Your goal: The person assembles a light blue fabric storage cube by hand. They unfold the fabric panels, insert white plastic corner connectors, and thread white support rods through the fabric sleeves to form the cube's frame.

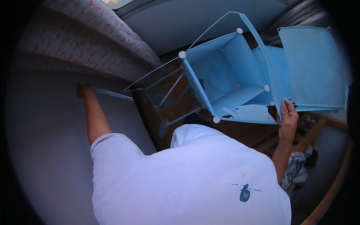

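Note:
A light-blue cube storage rack (225, 75) with white round connectors stands tilted in front of me. My right hand (288, 114) pinches the lower end of a narrow-looking blue panel (264, 52), seen almost edge-on. From its top a thin bare wire runs down to a connector. Far out to the left, my left hand (83, 91) is closed, in shadow, at the end of a pale, thin strip of plastic sheet (114, 93). The strip stretches toward a wire frame (165, 90) with torn film on it, joined to the rack's left side.
Floral curtains (93, 26) hang at upper left, beside a pale wall (48, 112). Another blue panel (311, 67) stands at the right. A wooden frame (315, 129) and a striped fringed cloth (294, 165) lie at lower right. Plastic scraps (162, 129) are on the brown floor.

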